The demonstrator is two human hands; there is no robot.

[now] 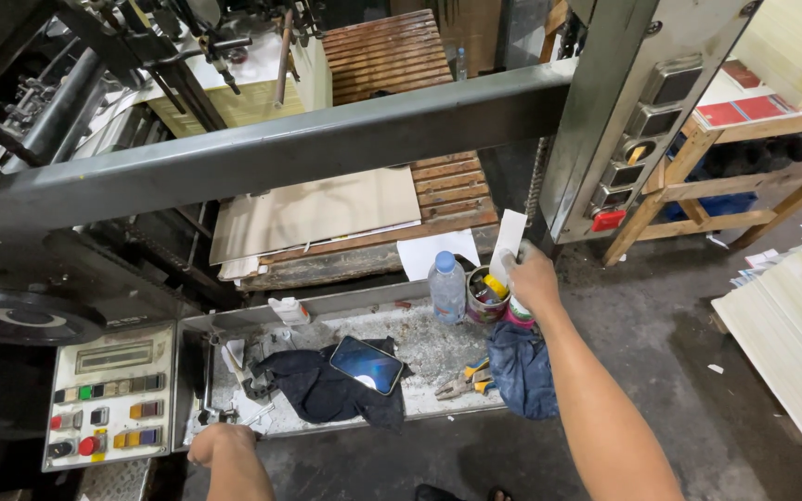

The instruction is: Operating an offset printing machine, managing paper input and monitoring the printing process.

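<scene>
My right hand (533,276) is stretched out over the far right end of a grey metal shelf (438,348) and grips a white strip of paper (510,234) that stands up from my fingers. Just below the hand are a round tin (483,295) full of small items and a clear plastic water bottle (446,288). My left hand (222,442) rests closed on the shelf's near left edge, beside a control panel (109,394) with coloured buttons. What it grips, if anything, is hidden.
On the shelf lie a smartphone (367,364) on a dark cloth (327,385), pliers (461,380) and a blue rag (522,369). A grey machine beam (280,153) crosses above. Paper stacks (791,325) stand at right, a wooden pallet with sheets (327,213) behind.
</scene>
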